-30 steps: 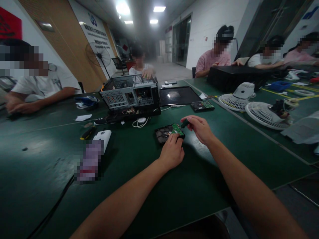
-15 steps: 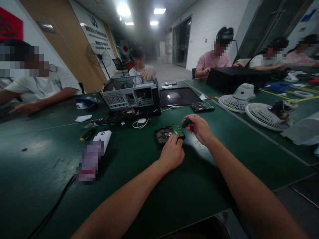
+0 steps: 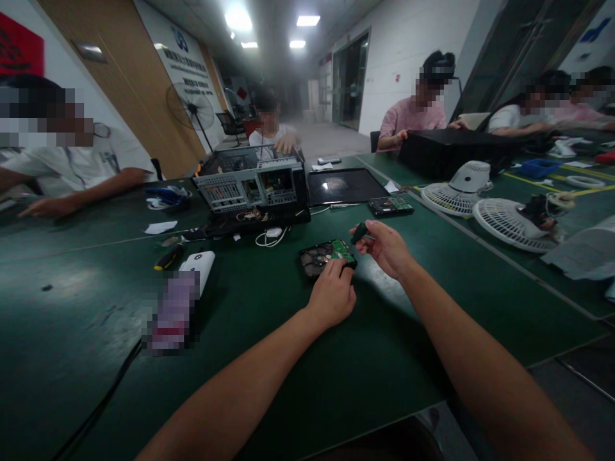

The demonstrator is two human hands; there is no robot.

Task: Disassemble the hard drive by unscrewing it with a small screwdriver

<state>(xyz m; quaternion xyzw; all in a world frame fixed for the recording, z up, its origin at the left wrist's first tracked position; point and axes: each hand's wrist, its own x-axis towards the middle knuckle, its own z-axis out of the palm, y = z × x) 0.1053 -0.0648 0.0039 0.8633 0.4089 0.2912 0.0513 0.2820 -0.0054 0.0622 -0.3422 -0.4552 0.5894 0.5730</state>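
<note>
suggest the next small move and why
Perhaps give the dark green-handled tool a small turn with the right hand: it points down toward the hard drive, where the left hand rests. Whether they touch is too small to tell.

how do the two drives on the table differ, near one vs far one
The near drive has the left hand resting on it; no hand touches the far drive. The screwdriver in the right hand points toward the near drive, not the far drive. The near drive looks larger in view than the far drive. Both lie on the table, green circuit board showing.
</note>
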